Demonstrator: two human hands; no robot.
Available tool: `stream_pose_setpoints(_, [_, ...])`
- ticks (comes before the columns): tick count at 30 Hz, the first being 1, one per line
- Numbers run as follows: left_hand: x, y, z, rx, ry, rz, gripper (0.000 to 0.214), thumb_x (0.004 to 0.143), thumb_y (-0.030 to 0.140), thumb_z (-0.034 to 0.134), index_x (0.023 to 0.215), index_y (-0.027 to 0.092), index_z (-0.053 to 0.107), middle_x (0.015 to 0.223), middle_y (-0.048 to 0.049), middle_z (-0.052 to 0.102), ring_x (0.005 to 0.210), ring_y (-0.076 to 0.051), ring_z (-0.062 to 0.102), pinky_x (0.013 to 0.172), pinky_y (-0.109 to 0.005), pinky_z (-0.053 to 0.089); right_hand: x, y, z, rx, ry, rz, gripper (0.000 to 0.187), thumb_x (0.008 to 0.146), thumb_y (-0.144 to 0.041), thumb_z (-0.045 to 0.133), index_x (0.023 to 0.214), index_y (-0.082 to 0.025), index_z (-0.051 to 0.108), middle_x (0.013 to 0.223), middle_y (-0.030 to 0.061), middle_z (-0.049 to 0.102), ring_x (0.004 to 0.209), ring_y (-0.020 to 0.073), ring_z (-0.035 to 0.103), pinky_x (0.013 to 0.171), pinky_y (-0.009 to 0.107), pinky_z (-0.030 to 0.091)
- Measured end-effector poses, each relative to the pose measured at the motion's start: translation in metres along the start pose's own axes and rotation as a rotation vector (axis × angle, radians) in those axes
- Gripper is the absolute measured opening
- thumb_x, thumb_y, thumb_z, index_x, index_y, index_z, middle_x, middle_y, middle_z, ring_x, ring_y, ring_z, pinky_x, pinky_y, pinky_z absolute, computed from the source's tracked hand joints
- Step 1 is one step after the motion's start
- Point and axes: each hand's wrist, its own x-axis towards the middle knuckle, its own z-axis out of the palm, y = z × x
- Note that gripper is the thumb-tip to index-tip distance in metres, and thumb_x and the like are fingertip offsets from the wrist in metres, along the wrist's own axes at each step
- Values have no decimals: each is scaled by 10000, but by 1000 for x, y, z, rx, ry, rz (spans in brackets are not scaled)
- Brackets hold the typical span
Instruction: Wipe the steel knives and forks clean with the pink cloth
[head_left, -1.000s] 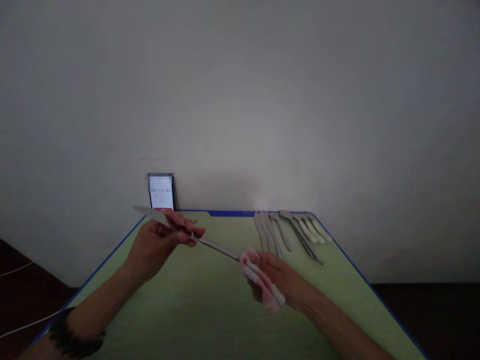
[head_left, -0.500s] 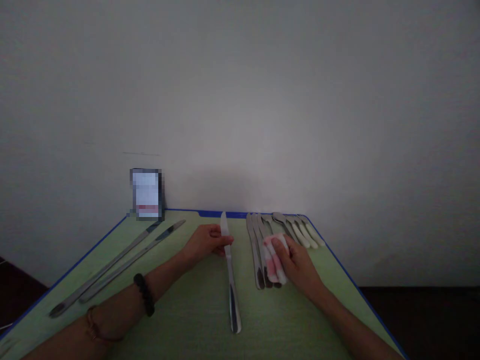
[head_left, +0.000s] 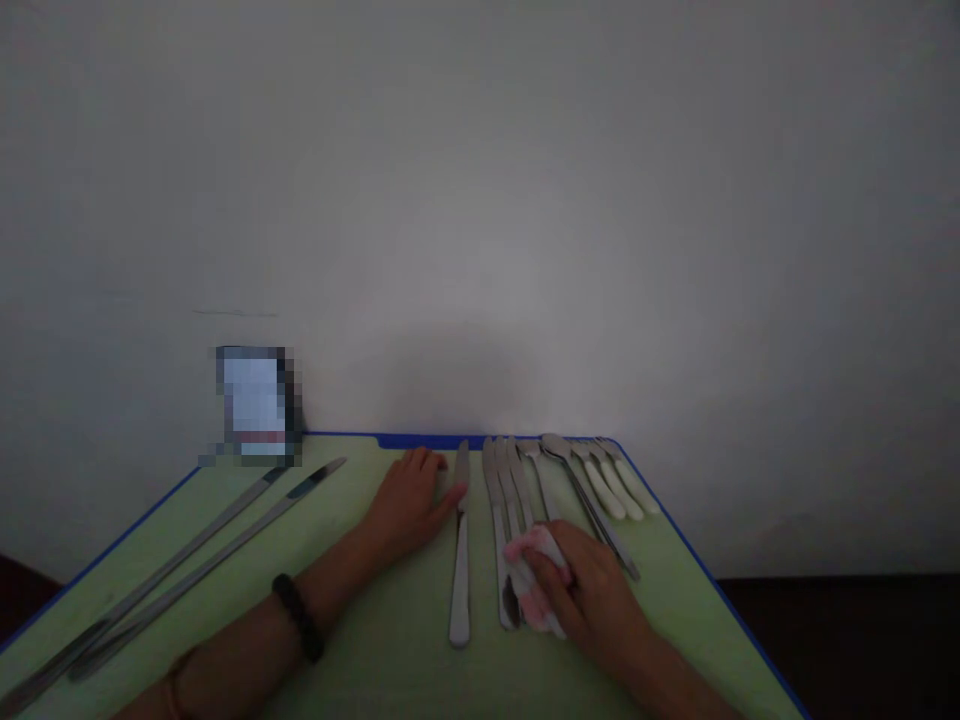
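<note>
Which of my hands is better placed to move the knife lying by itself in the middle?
Probably your left hand: it's right by that knife, with nothing else visible in its grasp. Your right hand is farther off, gripping the pink-and-white cloth.

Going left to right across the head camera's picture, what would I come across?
Pair of knives → left hand → single knife → three knives side by side → white-handled cutlery. Overlapping things are left out.
</note>
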Motion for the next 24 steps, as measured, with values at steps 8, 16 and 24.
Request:
stream_pose_setpoints(8, [-24,4,-6,136,-247,240,629,916,563,304,1434,206,305,1498,-88,313,1384,-265,225,1093,-480,186,0,1,12,-45,-37,88,310,930,-340,391,960,-187,660,1123,123,657,1062,247,583,943,410,430])
stream_pose_setpoints(16, [-15,19,7,149,-242,182,674,917,586,233,1448,173,269,1507,-101,281,1386,-305,211,1081,-565,136,0,0,12,-35,-85,133,366,927,-365,383,1102,-162,632,1167,142,647,1096,264,582,963,430,428])
stream_pose_setpoints(24, [-18,16,7,160,-181,180,615,949,477,245,1442,110,261,1517,-143,243,1376,-272,247,1095,-513,178,1,0,11,-69,-64,75,342,929,-351,377,1044,-161,637,1120,135,663,1046,250,603,927,412,451])
